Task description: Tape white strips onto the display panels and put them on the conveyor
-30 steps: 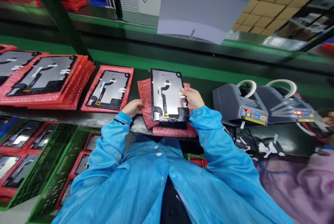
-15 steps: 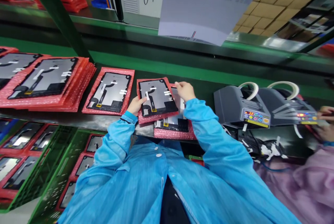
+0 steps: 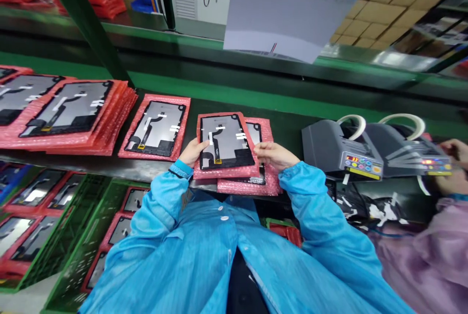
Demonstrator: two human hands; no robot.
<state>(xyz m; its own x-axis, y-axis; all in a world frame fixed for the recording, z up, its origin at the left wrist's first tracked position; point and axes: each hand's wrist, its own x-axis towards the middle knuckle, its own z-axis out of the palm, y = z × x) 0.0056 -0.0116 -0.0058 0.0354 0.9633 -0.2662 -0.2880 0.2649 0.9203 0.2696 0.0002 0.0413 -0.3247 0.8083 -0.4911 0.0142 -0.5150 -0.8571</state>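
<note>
Head view. Left hand (image 3: 193, 151) grips the left edge of a red bubble-wrap sheet carrying a flat grey-and-black display panel with a black flex cable (image 3: 224, 144); thumb on top, fingers curled under. Right hand (image 3: 275, 154) lies at the right edge of the same sheet, fingers together and bent, fingertips on the panel's right margin; whether it pinches the edge or only rests there cannot be told. The panel lies between the two hands, directly ahead of the body, long axis running away from the person with a slight lean to the right. Both hands are about equally near it.

Under it, offset to the right and partly covered, a second red bubble-wrap sheet with another panel (image 3: 261, 177).

Surface: dark bench top with a green strip (image 3: 234, 97) along its far side. To the left, a single panel on a red sheet (image 3: 155, 128), then a stack of red sheets with panels (image 3: 73, 116). To the right, two grey tape dispensers (image 3: 343, 150), with a co-worker's hand (image 3: 453, 150) at the farther one. Below left, green plastic crates (image 3: 69, 236) holding more panels.
</note>
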